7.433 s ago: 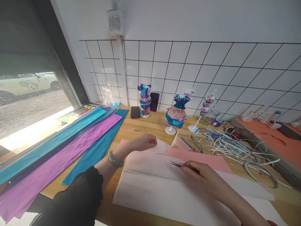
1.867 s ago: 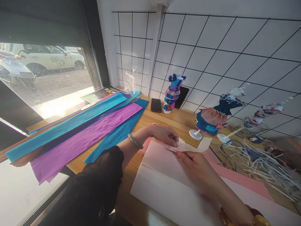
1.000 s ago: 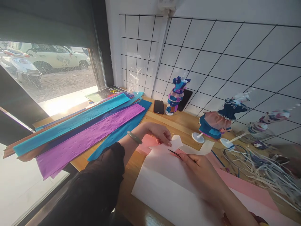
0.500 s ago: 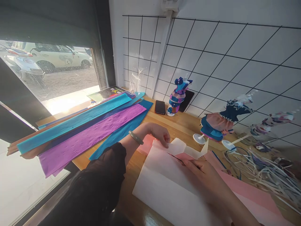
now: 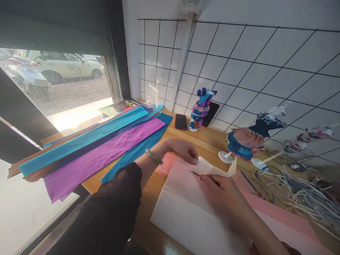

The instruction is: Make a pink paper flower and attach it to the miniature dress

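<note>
My left hand point(image 5: 180, 149), with a green bangle at the wrist, pinches the far edge of a thin white paper flap point(image 5: 205, 166). My right hand point(image 5: 221, 198) is closed on slim dark tweezers point(image 5: 195, 173) whose tips touch the flap's near edge. Both hands rest over a large pale sheet point(image 5: 191, 212) that lies on pink paper point(image 5: 268, 207) on the wooden table point(image 5: 156, 184).
Long crepe paper strips, turquoise point(image 5: 85, 140) and purple point(image 5: 106, 152), lie at the left by the window. A phone point(image 5: 181, 121) and small dressed mannequin figures point(image 5: 202, 106) point(image 5: 248, 140) stand at the back by the grid wall. A tangle of white paper strips point(image 5: 300, 191) lies at the right.
My left hand has shifted slightly right along the flap and pressed it lower. The tweezers in my right hand stay at its edge.
</note>
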{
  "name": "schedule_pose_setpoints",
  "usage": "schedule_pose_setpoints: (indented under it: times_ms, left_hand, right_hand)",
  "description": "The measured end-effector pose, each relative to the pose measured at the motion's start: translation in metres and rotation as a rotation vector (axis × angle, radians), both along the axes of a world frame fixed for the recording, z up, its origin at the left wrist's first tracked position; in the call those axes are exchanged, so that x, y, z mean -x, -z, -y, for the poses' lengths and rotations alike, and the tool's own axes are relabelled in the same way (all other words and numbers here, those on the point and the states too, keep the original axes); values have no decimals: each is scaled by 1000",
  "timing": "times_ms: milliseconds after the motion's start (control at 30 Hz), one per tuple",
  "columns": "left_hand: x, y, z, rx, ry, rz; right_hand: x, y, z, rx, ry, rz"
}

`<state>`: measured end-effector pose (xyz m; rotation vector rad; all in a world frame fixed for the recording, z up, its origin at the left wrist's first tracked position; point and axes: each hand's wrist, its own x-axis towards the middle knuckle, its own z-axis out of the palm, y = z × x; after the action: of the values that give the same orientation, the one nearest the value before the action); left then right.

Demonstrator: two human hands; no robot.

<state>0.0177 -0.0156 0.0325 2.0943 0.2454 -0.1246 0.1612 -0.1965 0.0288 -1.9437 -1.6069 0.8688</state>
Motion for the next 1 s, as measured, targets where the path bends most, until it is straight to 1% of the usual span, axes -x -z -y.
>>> schedule_pose_setpoints:
  times_ms: [200,400,633,867,1000]
  left_hand:
    - [1,-1,1,-14,25,15]
    - [1,-1,1,9,35,25]
    - [0,2,-3,33,30,36]
    - [0,8,-7,0,25,68]
    - [0,7,-6,-8,20,68]
  right_hand:
    - [5,3,-5,43,11,-2]
    - [9,6,-4,-5,-5,-59]
    - [17,2,-4,10,6,-59]
    - [17,6,-6,44,29,22]
    - [17,8,-6,25,32,47]
